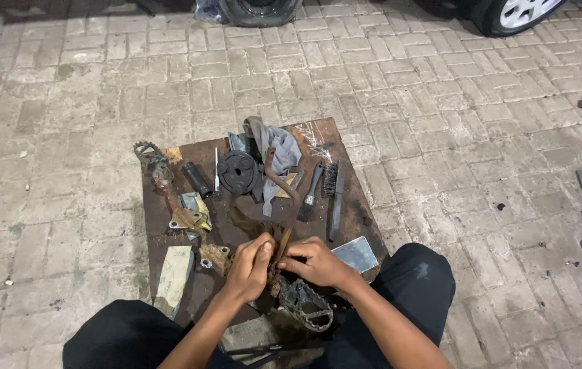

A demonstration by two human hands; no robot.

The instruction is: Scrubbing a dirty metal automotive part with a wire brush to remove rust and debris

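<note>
My left hand and my right hand close together on a rusty metal footpeg assembly at the near edge of a dark wooden board. A rusty bracket sticks up between my hands, both of which grip it. The toothed footpeg end hangs below my right wrist, over my lap.
On the board lie a second toothed footpeg, a black round hub part, a grey rag, a paint brush, a wire brush, a black cylinder, metal plates. Car tyres stand far back on brick paving.
</note>
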